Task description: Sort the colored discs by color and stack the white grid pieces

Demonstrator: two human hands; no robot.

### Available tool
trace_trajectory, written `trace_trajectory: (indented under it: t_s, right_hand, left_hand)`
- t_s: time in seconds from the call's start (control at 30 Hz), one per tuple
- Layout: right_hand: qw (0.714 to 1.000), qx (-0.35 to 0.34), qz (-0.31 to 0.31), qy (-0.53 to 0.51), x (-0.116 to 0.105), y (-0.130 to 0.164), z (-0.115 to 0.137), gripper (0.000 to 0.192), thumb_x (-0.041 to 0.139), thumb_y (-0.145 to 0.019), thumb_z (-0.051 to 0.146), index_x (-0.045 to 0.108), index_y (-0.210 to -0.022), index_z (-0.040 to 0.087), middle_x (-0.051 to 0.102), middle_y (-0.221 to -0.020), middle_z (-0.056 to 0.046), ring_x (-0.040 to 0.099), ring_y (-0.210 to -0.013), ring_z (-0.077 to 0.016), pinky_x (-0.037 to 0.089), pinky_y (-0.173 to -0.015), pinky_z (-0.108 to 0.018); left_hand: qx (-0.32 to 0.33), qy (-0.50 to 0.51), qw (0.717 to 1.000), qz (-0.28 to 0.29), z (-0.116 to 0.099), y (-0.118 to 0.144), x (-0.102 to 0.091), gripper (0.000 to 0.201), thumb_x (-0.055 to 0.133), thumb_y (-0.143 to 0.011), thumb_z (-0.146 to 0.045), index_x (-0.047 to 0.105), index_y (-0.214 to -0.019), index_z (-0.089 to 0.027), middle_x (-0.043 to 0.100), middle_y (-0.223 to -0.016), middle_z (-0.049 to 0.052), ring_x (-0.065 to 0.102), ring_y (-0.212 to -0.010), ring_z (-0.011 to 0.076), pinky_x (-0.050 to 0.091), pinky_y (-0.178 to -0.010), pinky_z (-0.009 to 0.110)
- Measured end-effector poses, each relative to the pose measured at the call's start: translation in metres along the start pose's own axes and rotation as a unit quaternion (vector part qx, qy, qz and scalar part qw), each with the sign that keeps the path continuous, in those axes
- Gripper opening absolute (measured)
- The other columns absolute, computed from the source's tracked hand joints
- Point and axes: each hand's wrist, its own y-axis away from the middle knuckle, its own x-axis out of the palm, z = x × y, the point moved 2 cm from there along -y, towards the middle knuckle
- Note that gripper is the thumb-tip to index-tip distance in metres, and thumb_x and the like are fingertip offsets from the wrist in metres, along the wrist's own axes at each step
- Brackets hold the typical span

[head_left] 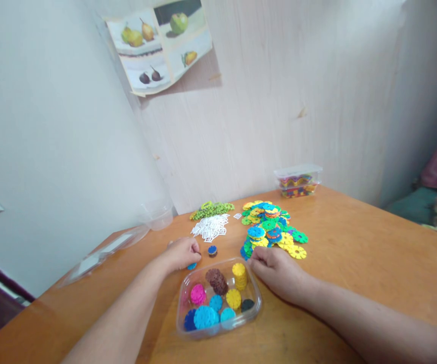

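Note:
My left hand point(183, 254) is closed low over the table, fingers curled down beside the tray's far left corner. A light blue notched disc point(191, 266) shows just under its fingers; whether they grip it or another piece is hidden. To its right stands a short stack of dark blue-topped discs point(212, 251). My right hand point(277, 265) is closed too, between the clear plastic tray point(256, 309) and a heap of larger flower-shaped discs point(271, 225); its fingertips are hidden. Brown discs point(217, 281), yellow discs point(234, 299), pink discs point(198, 293) and blue discs point(205, 317) lie grouped in the tray.
White lattice pieces point(210, 227) and green pieces point(212, 210) lie in piles at the back. A lidded box of coloured pieces point(297, 181) stands by the wall at right. On the left are an upright clear container point(156, 215) and a clear lid point(102, 255).

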Motion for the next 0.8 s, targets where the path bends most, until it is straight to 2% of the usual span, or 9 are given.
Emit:
trace_trajectory:
  t_s: [0.17,0.3,0.47,0.63,0.8]
  right_hand:
    - [1.000,0.002,0.002,0.001,-0.001,-0.001,0.001,0.020,0.046,-0.084,0.026,0.055,-0.069,0.019,0.059,-0.065,0.002,0.050,-0.060,-0.0122,0.032,-0.055,-0.023]
    - [1.000,-0.002,0.005,0.000,-0.001,0.000,-0.001,0.020,0.046,-0.085,0.027,0.058,-0.071,0.019,0.061,-0.067,0.002,0.051,-0.061,-0.0127,0.033,-0.056,-0.023]
    - [1.000,-0.008,0.004,0.002,0.000,0.001,-0.003,0.021,0.045,-0.085,0.027,0.060,-0.073,0.019,0.061,-0.066,0.001,0.052,-0.063,-0.0138,0.034,-0.056,-0.024]
    - [1.000,-0.009,0.005,0.006,-0.003,0.002,0.000,0.022,0.044,-0.086,0.028,0.057,-0.069,0.019,0.058,-0.064,0.002,0.052,-0.063,-0.0141,0.034,-0.055,-0.024]
    - [1.000,0.003,0.002,-0.013,-0.006,0.004,0.004,0.025,0.045,-0.087,0.034,0.055,-0.070,0.019,0.056,-0.065,0.002,0.053,-0.066,-0.0151,0.037,-0.057,-0.025]
  left_hand:
    - [0.005,0.037,0.999,-0.038,0.006,0.000,0.003,0.018,0.066,-0.064,-0.029,0.062,-0.078,-0.020,0.066,-0.072,-0.001,0.059,-0.067,0.0148,0.035,-0.057,0.023]
    - [0.017,0.149,0.988,-0.033,0.013,-0.002,0.009,0.017,0.067,-0.063,-0.027,0.057,-0.075,-0.018,0.060,-0.065,-0.002,0.056,-0.061,0.0129,0.036,-0.055,0.021]
    - [-0.018,0.279,0.959,-0.040,0.006,0.008,0.008,0.015,0.063,-0.064,-0.024,0.055,-0.074,-0.017,0.054,-0.059,-0.004,0.051,-0.054,0.0116,0.036,-0.051,0.022]
    - [-0.042,0.356,0.924,-0.132,-0.009,0.033,-0.012,0.017,0.062,-0.070,-0.026,0.060,-0.083,-0.016,0.065,-0.076,0.001,0.060,-0.073,0.0150,0.044,-0.069,0.026]
    - [-0.005,0.426,0.895,-0.132,-0.034,0.073,-0.042,0.021,0.064,-0.076,-0.031,0.061,-0.091,-0.018,0.068,-0.088,0.002,0.063,-0.086,0.0165,0.045,-0.080,0.029]
